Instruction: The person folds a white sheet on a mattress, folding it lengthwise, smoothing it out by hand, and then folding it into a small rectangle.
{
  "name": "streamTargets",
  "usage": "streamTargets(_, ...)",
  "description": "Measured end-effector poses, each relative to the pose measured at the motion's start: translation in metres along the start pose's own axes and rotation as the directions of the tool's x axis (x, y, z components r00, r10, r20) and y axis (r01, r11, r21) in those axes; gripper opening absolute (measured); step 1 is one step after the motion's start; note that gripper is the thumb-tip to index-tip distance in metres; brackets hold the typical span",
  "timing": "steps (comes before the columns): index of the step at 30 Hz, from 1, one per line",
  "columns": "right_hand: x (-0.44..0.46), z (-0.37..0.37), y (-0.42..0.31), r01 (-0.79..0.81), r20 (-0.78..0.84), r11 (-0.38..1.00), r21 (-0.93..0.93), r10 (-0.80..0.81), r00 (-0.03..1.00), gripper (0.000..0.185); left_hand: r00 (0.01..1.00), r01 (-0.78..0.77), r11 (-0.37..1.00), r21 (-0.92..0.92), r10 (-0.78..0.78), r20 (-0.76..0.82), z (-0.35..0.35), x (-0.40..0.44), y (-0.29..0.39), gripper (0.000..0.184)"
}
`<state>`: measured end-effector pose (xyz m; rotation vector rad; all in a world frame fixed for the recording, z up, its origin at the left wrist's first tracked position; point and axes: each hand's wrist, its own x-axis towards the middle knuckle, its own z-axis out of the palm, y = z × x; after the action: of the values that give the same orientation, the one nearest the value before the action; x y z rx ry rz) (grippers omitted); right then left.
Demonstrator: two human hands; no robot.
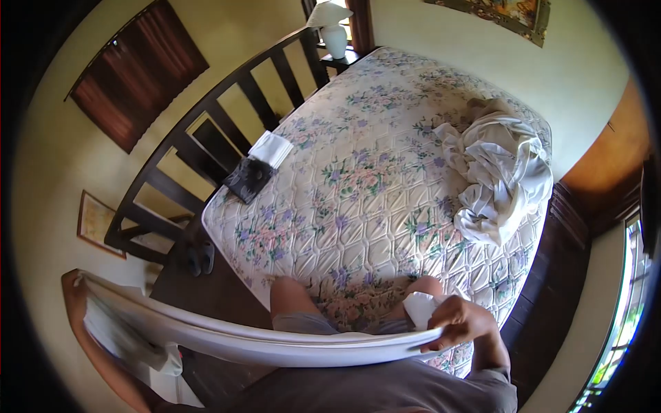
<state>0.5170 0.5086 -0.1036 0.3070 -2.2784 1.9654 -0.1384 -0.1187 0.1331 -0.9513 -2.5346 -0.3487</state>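
Observation:
A white bed sheet (261, 343), gathered into a long taut band, stretches across the front of my body. My left hand (74, 288), out at the far left, is closed around one end, where loose folds hang below it. Its fingers are partly hidden. My right hand (458, 321) pinches the other end near my knee, and a white corner of cloth sticks up beside it. Under my bare knees lies a floral quilted mattress (365, 172). A crumpled pile of white bedding (499, 175) rests on its right side.
Along the left stands a dark slatted headboard (200, 148). Near it on the mattress lie a folded white cloth (270, 149) and a dark patterned folded cloth (248, 179). A white lamp (334, 41) stands at the far corner. Slippers (202, 259) sit on the dark floor.

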Motion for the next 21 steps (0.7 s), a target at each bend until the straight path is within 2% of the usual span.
streamTargets(1, -0.008, -0.002, 0.001, -0.046, -0.018, 0.998, 0.037, 0.047, 0.999, 0.026, 0.974, 0.091, 0.986, 0.142, -0.118, 0.194, 0.02, 0.04, 0.069, 0.036)
streamTargets(3, -0.022, -0.012, -0.001, -0.137, -0.057, 0.99, 0.044, 0.139, 0.989, 0.023, 0.949, -0.095, 0.991, 0.091, 0.062, 0.308, 0.088, 0.132, 0.118, 0.046)
streamTargets(4, -0.031, -0.017, 0.001, -0.188, -0.151, 0.981, 0.052, 0.194, 0.969, 0.022, 0.921, -0.181, 0.982, 0.051, 0.151, 0.36, 0.122, 0.178, 0.142, 0.051)
streamTargets(5, -0.041, -0.024, 0.006, -0.232, -0.236, 0.971, 0.061, 0.24, 0.942, 0.022, 0.812, -0.534, 0.83, 0.163, 0.449, 0.372, 0.172, 0.256, 0.166, 0.052)
streamTargets(6, -0.05, -0.027, 0.016, -0.273, -0.312, 0.958, 0.089, 0.287, 0.906, 0.022, 0.763, -0.583, 0.795, 0.167, 0.465, 0.45, 0.202, 0.32, 0.273, 0.05)
streamTargets(7, -0.048, -0.036, 0.03, -0.224, -0.459, 0.971, 0.09, 0.239, 0.856, 0.024, 0.677, -0.706, 0.694, 0.141, 0.602, 0.423, 0.236, 0.384, 0.361, 0.047)
streamTargets(8, -0.041, -0.056, 0.038, -0.249, -0.51, 0.968, 0.035, 0.232, 0.828, 0.031, 0.733, -0.621, 0.736, 0.27, 0.423, 0.532, 0.269, 0.435, 0.466, 0.045)
streamTargets(9, -0.042, -0.08, 0.07, -0.271, -0.567, 0.958, -0.097, 0.17, 0.806, 0.039, 0.685, -0.72, 0.609, 0.333, 0.544, 0.486, 0.31, 0.473, 0.544, 0.041)
streamTargets(10, -0.035, -0.107, 0.115, -0.799, -0.717, 0.592, -0.107, 0.511, 0.475, 0.041, 0.429, -0.835, 0.374, 0.405, 0.902, 0.051, 0.387, 0.52, 0.591, 0.03)
streamTargets(11, 0.003, -0.133, 0.094, -0.78, -0.715, 0.618, 0.095, 0.588, 0.379, 0.038, 0.725, -0.688, 0.726, 0.009, 0.687, 0.035, 0.45, 0.528, 0.685, 0.04)
streamTargets(12, 0.003, -0.16, 0.141, -0.724, -0.795, 0.686, 0.071, 0.477, 0.374, 0.037, 0.777, -0.618, 0.746, -0.248, 0.627, -0.053, 0.449, 0.484, 0.783, 0.042)
streamTargets(13, 0.014, -0.185, 0.164, -0.737, -0.831, 0.671, 0.076, 0.451, 0.325, 0.038, 0.718, -0.672, 0.62, -0.406, 0.68, -0.149, 0.44, 0.411, 0.855, 0.044)
streamTargets(14, 0.022, -0.212, 0.187, -0.69, -0.793, 0.7, 0.185, 0.521, 0.316, 0.044, 0.618, -0.737, 0.448, -0.506, 0.749, -0.237, 0.438, 0.333, 0.907, 0.047)
streamTargets(15, 0.018, -0.243, 0.242, -0.721, -0.776, 0.653, 0.232, 0.571, 0.268, 0.046, 0.502, -0.779, 0.254, -0.574, 0.8, -0.329, 0.434, 0.251, 0.94, 0.049)
streamTargets(16, 0.012, -0.262, 0.3, -0.653, -0.864, 0.752, 0.085, 0.382, 0.327, 0.049, 0.384, -0.782, 0.059, -0.621, 0.83, -0.404, 0.437, 0.168, 0.953, 0.052)
streamTargets(17, 0.003, -0.281, 0.344, -0.709, -0.881, 0.702, 0.058, 0.37, 0.295, 0.049, 0.281, -0.742, -0.11, -0.662, 0.845, -0.455, 0.445, 0.094, 0.948, 0.055)
streamTargets(18, -0.008, -0.299, 0.384, -0.754, -0.898, 0.656, 0.038, 0.353, 0.261, 0.049, 0.225, -0.67, -0.202, -0.715, 0.862, -0.454, 0.462, 0.032, 0.929, 0.058)
streamTargets(19, -0.026, -0.323, 0.45, -0.792, -0.916, 0.61, 0.027, 0.333, 0.225, 0.05, 0.228, -0.597, -0.189, -0.78, 0.892, -0.391, 0.488, -0.013, 0.9, 0.061)
streamTargets(20, -0.037, -0.341, 0.512, -0.881, -0.913, 0.472, 0.039, 0.375, 0.16, 0.046, 0.281, -0.532, -0.09, -0.842, 0.919, -0.276, 0.514, -0.042, 0.861, 0.064)
streamTargets(21, -0.028, -0.334, 0.513, -0.897, -0.915, 0.434, 0.085, 0.389, 0.102, 0.045, 0.364, -0.46, 0.069, -0.885, 0.924, -0.118, 0.543, -0.066, 0.815, 0.067)
